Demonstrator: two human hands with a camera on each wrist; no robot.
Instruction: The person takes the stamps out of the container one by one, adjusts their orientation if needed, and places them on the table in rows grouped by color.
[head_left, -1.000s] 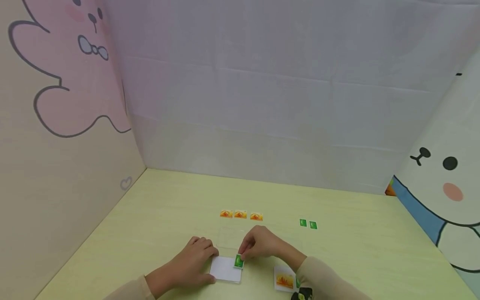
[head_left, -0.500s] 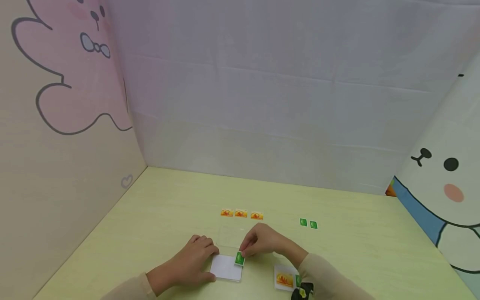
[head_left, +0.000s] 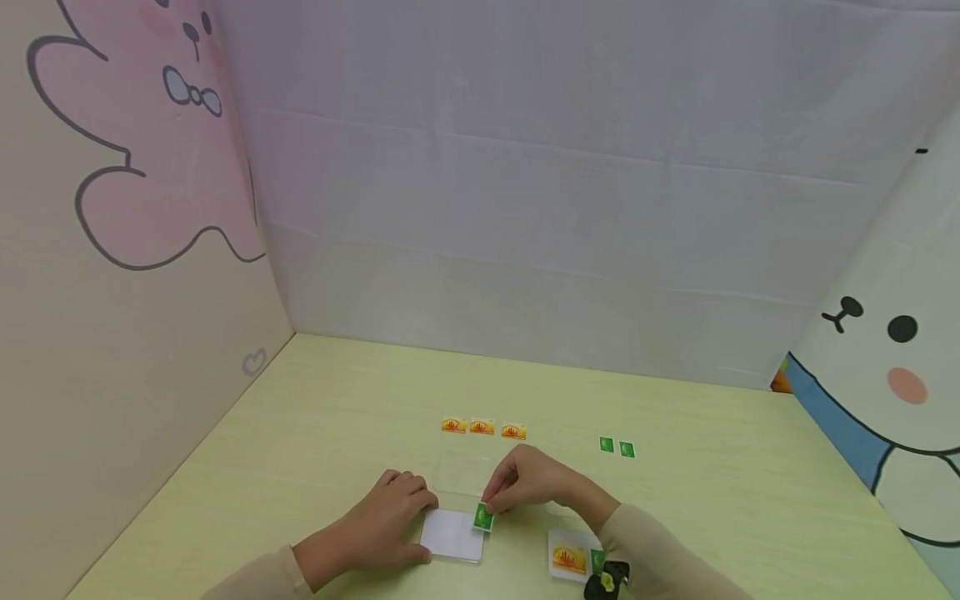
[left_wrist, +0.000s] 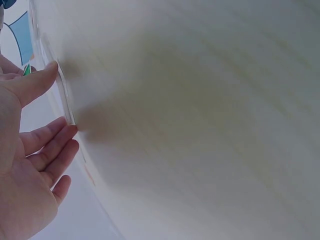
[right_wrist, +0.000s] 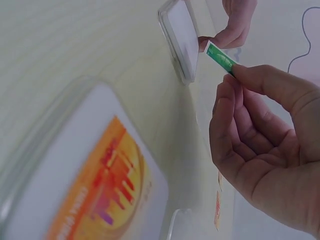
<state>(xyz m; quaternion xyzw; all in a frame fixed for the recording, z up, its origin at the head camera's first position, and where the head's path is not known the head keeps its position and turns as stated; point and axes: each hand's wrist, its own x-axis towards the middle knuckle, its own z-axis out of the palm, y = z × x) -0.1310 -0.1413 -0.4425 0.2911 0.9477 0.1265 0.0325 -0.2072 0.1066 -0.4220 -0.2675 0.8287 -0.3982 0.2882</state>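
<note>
My right hand (head_left: 528, 481) pinches a small green stamp (head_left: 483, 517) by its upper edge, between thumb and fingertips. In the head view the stamp overlaps the right end of a blank white card in a clear case (head_left: 450, 534); in the right wrist view the stamp (right_wrist: 220, 58) stands tilted, with a white border. My left hand (head_left: 384, 522) holds the case at its left side, thumb at the near corner and fingertips at the far corner. The left wrist view shows thumb and fingertips (left_wrist: 70, 129) at the case's clear edge.
Another clear case (head_left: 558, 575) with an orange stamp (head_left: 569, 560) and a green stamp (head_left: 597, 560) lies beside my right forearm. Behind my hands are a clear plastic lid (head_left: 459, 472), a row of three orange stamps (head_left: 482, 427) and two green stamps (head_left: 617, 447).
The green stamp and my right hand have shifted slightly to the right over the card's edge. My left hand stays at the case.
</note>
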